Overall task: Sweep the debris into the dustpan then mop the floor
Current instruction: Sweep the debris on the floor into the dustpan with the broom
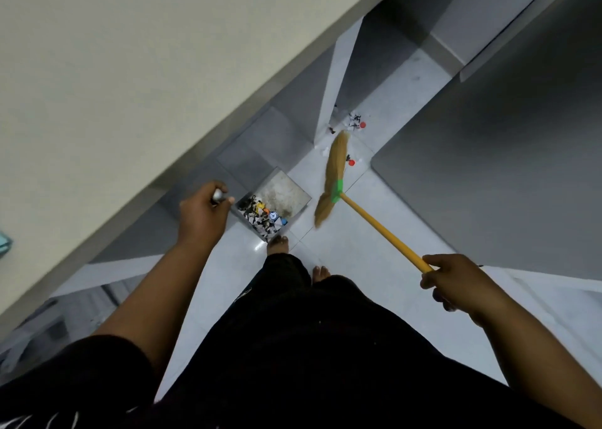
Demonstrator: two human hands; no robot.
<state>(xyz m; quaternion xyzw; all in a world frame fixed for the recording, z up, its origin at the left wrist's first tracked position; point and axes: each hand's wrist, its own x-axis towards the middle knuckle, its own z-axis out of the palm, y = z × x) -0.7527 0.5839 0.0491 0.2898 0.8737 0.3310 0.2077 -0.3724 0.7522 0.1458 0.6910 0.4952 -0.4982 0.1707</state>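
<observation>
My left hand (202, 212) grips the silver handle of a metal dustpan (286, 190) that sits on the white floor just ahead of my bare left foot. Paper scraps and coloured bottle caps lie piled at the pan's near end. My right hand (456, 282) holds the yellow stick of a straw broom (335, 171) with a green binding. The bristles reach forward to the right of the pan. Beyond the broom tip lies loose debris (355, 121) of torn paper, dark bits and a red cap; another red cap (351, 162) lies beside the bristles.
A cream wall (130, 70) with a grey skirting runs along the left. A grey cabinet or door panel (505, 168) closes in the right side. A grey pillar edge (335, 80) stands by the far debris. My bare feet (278, 244) stand on the narrow strip of white tile.
</observation>
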